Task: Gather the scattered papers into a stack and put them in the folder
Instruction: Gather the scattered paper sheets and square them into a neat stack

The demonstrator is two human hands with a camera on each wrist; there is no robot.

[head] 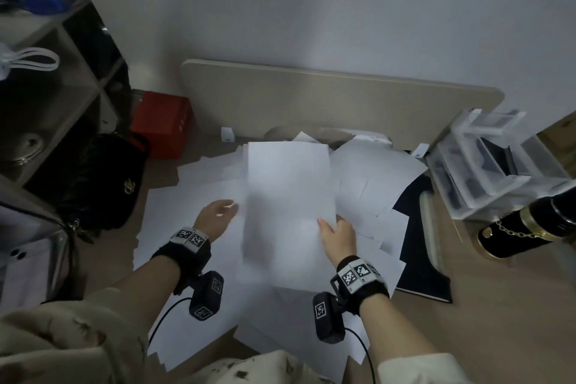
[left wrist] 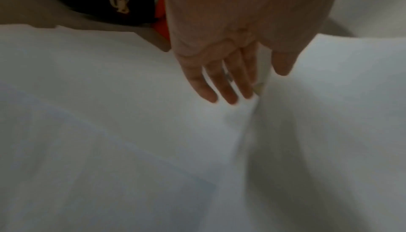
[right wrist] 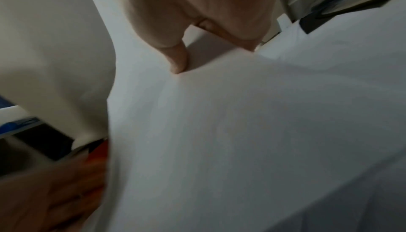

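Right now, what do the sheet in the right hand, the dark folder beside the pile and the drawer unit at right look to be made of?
Sheet: thin matte white paper; it bows where the right hand pinches its edge.
Dark folder: dark, flat and stiff-looking, probably card or plastic; its finish cannot be told.
Drawer unit: clear, glossy plastic; dark contents show through its walls.
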